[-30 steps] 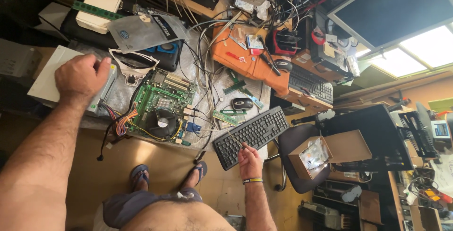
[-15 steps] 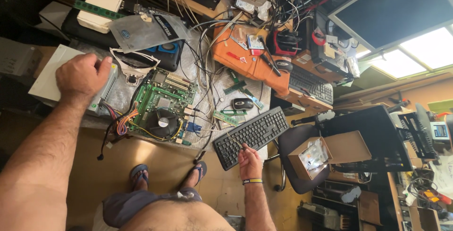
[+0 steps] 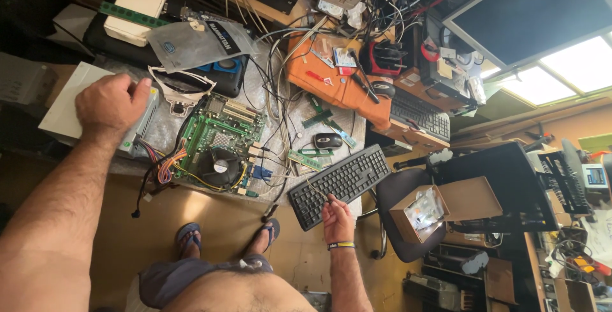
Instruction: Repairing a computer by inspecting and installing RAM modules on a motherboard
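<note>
Looking down from the head view, the left hand [image 3: 109, 105] lies palm-down at left of centre, fingers curled over one grey power supply box [image 3: 141, 124]. Beside it sits one green motherboard [image 3: 220, 146] with one round fan [image 3: 220, 166]. Lower centre, the right hand [image 3: 336, 221] pinches the near edge of one black keyboard [image 3: 340, 184]; one black mouse [image 3: 327, 140] lies just above it.

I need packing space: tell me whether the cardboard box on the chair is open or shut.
Open. The cardboard box on the chair has its flaps folded out, and clear-wrapped contents show inside.
</note>
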